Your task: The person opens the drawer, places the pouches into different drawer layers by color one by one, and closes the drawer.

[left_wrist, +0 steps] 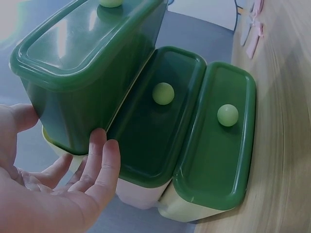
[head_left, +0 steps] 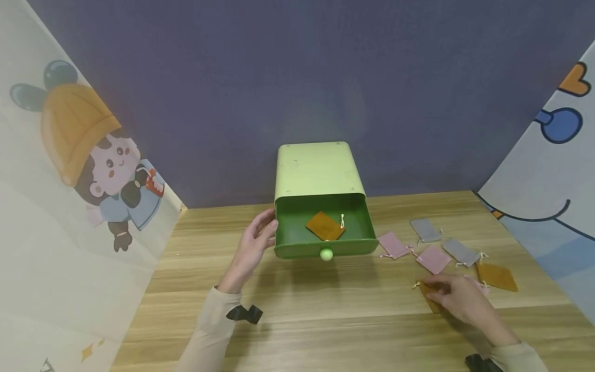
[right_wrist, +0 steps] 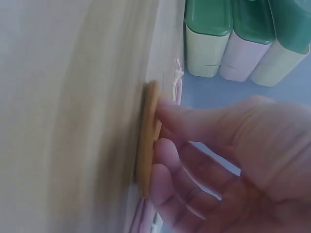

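Observation:
My left hand is at the left side of the pulled-out green drawer, its fingers loosely extended; the left wrist view shows fingertips right at the drawer's wall. An orange-brown drawstring pouch lies flat inside, its pale cord to the right. Out on the table at right, my right hand pinches another orange-brown pouch between thumb and fingers. Seen edge-on in the right wrist view, that pouch stays close over the tabletop. My hand covers part of it.
The drawer belongs to the top of a stacked cabinet against the dark wall; two shut drawers sit below. Pink, grey and orange-brown pouches lie on the wooden table around my right hand.

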Demonstrator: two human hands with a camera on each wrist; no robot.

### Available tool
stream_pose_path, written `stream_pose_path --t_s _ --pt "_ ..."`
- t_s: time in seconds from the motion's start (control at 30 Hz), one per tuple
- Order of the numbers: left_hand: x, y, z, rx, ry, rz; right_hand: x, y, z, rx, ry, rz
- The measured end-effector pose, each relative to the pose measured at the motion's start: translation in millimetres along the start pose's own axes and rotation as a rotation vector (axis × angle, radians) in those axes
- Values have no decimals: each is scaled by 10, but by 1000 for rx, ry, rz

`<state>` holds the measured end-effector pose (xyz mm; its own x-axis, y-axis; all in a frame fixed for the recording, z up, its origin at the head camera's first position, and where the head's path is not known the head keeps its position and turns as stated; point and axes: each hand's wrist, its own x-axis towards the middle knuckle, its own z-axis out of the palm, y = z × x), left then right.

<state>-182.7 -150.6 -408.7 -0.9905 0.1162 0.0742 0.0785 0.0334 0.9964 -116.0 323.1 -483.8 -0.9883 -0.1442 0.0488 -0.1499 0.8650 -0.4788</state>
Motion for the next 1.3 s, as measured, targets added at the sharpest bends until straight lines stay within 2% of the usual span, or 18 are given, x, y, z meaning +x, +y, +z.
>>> stream_pose_path --t_s 0.13,0.27,0.47,0.7,1.1,1.3 --pt "-2 6 6 4 -5 1 20 -25 12 -26 8 -20" --pt "-2 8 8 1 -11 0 22 -52 40 5 8 -16" --pt "-1 16 4 -9 -1 0 34 -63 36 58 -13 23" --pt "9 20 2 -4 -5 1 45 -62 31 36 -10 46" --pt "1 15 12 -5 3 -6 -25 -173 -49 61 71 -17" --pt "-3 14 10 -1 10 -7 -24 -209 -114 79 155 -110"
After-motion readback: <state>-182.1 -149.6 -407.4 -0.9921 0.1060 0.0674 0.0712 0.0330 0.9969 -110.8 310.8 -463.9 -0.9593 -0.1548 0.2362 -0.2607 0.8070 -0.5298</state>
